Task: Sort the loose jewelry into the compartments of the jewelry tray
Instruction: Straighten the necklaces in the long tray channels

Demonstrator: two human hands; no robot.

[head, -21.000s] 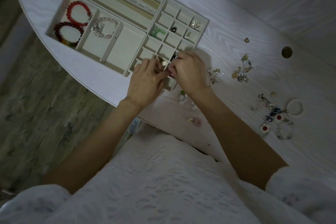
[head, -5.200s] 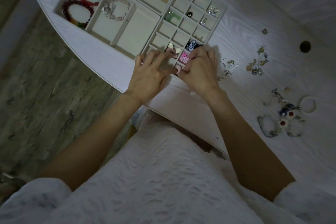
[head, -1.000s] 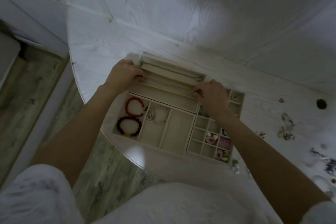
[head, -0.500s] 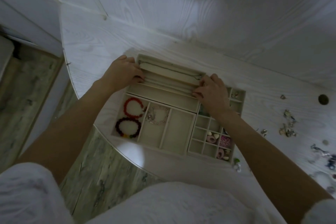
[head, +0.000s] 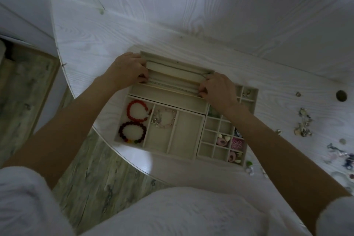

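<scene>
Both hands, left and right, pinch the ends of a pale chain stretched along a long slot of the beige tray near the desk's curved edge.

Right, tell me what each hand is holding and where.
Both hands hold one chain necklace stretched along a long tray slot: left hand pinches its left end, right hand its right end.

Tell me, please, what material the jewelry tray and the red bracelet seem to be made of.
Jewelry tray: probably velvet-like fabric over a stiff board; its cream walls look matte and soft.
Red bracelet: round beads, perhaps glass or stone; slightly glossy, but the dim light leaves it open.
</scene>
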